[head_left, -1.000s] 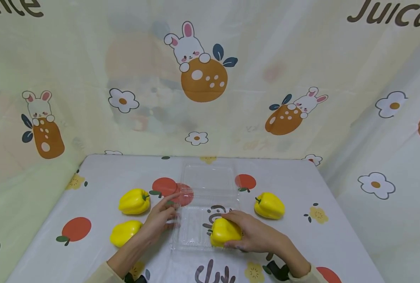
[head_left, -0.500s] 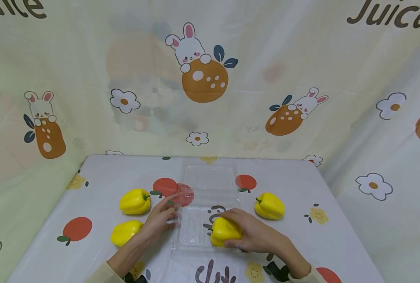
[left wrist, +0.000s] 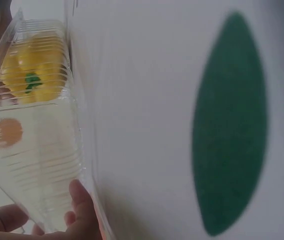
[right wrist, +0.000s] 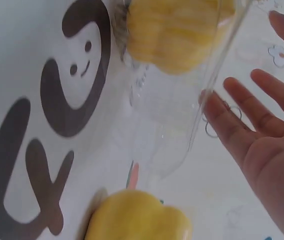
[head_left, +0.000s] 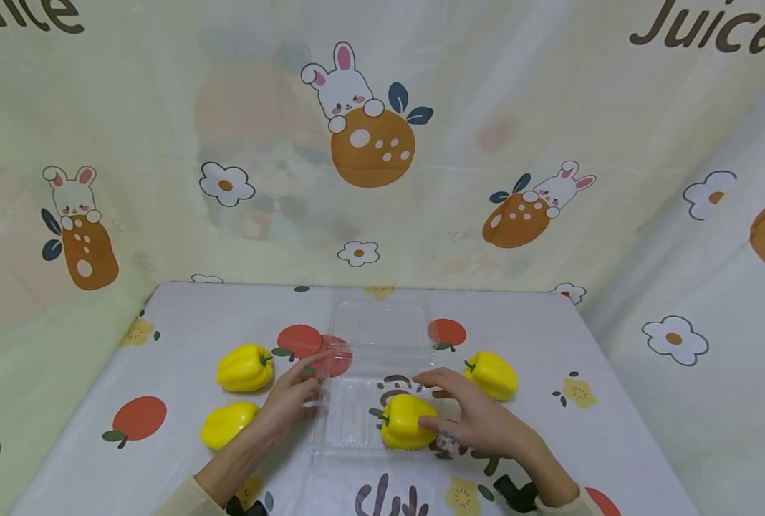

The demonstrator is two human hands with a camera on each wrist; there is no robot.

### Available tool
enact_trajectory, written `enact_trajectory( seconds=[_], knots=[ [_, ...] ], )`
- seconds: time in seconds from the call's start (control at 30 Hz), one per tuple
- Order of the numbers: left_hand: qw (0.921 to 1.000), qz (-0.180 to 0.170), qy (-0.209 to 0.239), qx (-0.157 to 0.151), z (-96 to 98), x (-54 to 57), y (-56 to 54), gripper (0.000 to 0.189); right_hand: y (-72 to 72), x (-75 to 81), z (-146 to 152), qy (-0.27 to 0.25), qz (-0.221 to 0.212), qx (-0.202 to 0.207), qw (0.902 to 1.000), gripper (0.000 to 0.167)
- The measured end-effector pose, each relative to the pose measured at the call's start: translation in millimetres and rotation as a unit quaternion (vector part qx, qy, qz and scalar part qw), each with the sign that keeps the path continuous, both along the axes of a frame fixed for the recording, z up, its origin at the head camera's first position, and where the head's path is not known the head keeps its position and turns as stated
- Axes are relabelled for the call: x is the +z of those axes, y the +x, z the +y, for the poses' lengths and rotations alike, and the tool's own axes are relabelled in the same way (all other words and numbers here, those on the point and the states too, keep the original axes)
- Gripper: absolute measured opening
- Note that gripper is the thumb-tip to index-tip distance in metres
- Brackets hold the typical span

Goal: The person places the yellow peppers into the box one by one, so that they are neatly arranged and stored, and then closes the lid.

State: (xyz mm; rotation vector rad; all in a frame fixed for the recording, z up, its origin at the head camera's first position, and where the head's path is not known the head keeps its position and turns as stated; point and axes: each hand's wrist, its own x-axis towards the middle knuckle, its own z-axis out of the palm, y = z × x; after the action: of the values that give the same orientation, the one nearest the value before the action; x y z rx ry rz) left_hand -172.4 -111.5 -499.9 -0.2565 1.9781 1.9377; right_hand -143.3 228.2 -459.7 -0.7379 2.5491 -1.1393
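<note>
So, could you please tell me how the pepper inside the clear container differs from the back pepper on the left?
The container pepper sits inside the clear container, while the back-left pepper lies on the tablecloth. In the head view, the container pepper's stem faces left; the back-left pepper's faces right. There, the right hand partly overlaps the container pepper, while nothing covers the back-left pepper. Both are yellow with green stems.

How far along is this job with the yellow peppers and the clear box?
Done, it seems: one yellow pepper sits inside the clear box. In hand: no pepper; the right hand is spread beside that pepper, and the left hand is at the box's left side. Probably left: the back left pepper, front left pepper and right pepper, all outside, plus the open lid.
</note>
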Motion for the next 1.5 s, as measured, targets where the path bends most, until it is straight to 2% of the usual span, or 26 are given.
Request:
enact_trajectory(
  seconds=[0.07,0.23,0.4,0.6,1.0,1.1,1.27,1.5],
  knots=[
    [1.0,-0.001,0.0,-0.001,-0.7,-0.1,0.3,0.059,-1.9,2.7,4,-0.015,0.008,-0.007,0.9998,0.058],
    [1.0,-0.005,0.002,-0.001,-2.3,2.3,0.3,0.06,-7.0,9.9,12,-0.022,0.06,-0.036,0.9973,0.053],
    [0.9999,-0.011,0.001,0.002,-2.1,4.8,0.1,0.06,-12.3,8.6,26,-0.034,0.097,-0.076,0.9918,0.048],
    [0.9999,-0.012,0.0,0.001,-2.2,1.8,0.3,0.06,-19.0,5.2,46,-0.028,0.117,-0.119,0.9856,0.046],
    [1.0,-0.006,0.003,-0.004,-3.1,-0.9,0.6,0.06,-28.4,-7.1,84,-0.007,0.153,-0.167,0.974,0.046],
    [0.9999,-0.008,0.006,-0.008,-3.2,-0.6,1.2,0.06,-28.5,-10.2,89,0.001,0.149,-0.181,0.9721,0.047],
    [0.9999,-0.008,0.008,-0.01,-2.5,-1.3,0.4,0.06,-29.3,-15.7,96,0.0,0.121,-0.202,0.972,0.054],
    [0.9999,-0.004,0.005,-0.009,-2.2,-1.2,-0.4,0.061,-35.3,-24.0,104,-0.003,0.085,-0.212,0.9736,0.061]
  ],
)
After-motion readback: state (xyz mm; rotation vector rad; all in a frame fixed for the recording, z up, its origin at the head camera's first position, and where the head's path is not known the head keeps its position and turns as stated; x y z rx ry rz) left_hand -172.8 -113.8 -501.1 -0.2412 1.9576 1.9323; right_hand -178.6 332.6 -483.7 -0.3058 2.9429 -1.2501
